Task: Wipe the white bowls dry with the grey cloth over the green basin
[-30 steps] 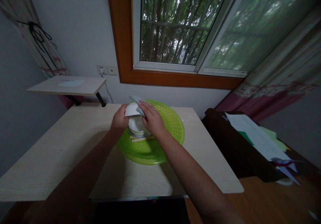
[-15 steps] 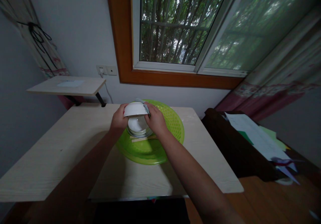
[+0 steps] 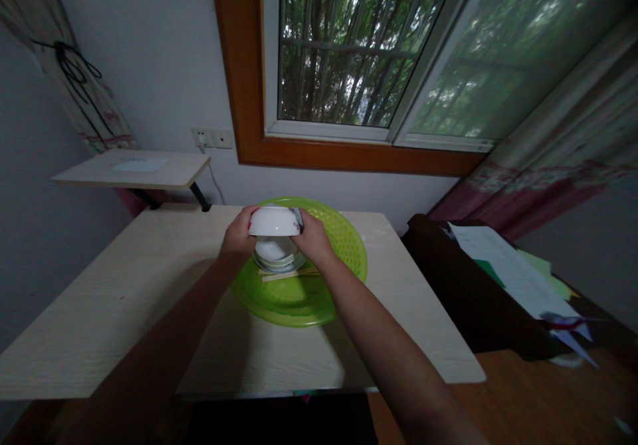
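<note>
Bowl (image 3: 274, 222) is clasped between the curled left hand (image 3: 240, 236) and right hand (image 3: 315, 238), cloth (image 3: 298, 218) at its right side, over dishes (image 3: 276, 252) in a green basket (image 3: 299, 313).

A white bowl (image 3: 274, 222) – reddish markings at its sides – is held above stacked white dishes (image 3: 275, 252) (grey cloth (image 3: 298, 216) at its right side).

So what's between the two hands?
In the head view, a white bowl, held by the left hand and right hand, with grey cloth by the right.
</note>
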### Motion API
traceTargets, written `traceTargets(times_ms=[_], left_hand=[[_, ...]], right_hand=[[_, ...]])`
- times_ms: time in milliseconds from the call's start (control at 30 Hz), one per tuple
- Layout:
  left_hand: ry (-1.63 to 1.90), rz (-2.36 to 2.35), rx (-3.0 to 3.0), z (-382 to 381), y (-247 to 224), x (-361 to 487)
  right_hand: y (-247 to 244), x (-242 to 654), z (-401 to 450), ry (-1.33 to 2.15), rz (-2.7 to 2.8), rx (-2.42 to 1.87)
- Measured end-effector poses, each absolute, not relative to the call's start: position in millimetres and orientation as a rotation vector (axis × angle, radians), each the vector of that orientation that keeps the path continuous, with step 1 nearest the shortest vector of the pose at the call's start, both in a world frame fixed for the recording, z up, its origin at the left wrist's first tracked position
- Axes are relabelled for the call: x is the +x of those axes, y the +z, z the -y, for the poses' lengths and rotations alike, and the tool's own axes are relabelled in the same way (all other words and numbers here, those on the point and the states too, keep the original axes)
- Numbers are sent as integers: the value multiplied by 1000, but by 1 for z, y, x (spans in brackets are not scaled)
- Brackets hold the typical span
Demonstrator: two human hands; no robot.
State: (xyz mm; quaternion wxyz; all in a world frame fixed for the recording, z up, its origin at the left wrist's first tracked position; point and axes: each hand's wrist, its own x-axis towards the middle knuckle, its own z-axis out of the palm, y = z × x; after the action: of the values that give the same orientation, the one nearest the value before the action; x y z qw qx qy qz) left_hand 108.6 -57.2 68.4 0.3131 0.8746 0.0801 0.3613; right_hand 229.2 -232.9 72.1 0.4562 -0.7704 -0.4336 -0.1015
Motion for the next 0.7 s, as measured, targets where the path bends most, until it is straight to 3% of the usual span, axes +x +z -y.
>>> traceTargets(times_ms=[700], left_hand=[[928, -181, 2316, 56, 67, 111]], right_hand=[[70, 229, 231, -199, 1091, -1858]])
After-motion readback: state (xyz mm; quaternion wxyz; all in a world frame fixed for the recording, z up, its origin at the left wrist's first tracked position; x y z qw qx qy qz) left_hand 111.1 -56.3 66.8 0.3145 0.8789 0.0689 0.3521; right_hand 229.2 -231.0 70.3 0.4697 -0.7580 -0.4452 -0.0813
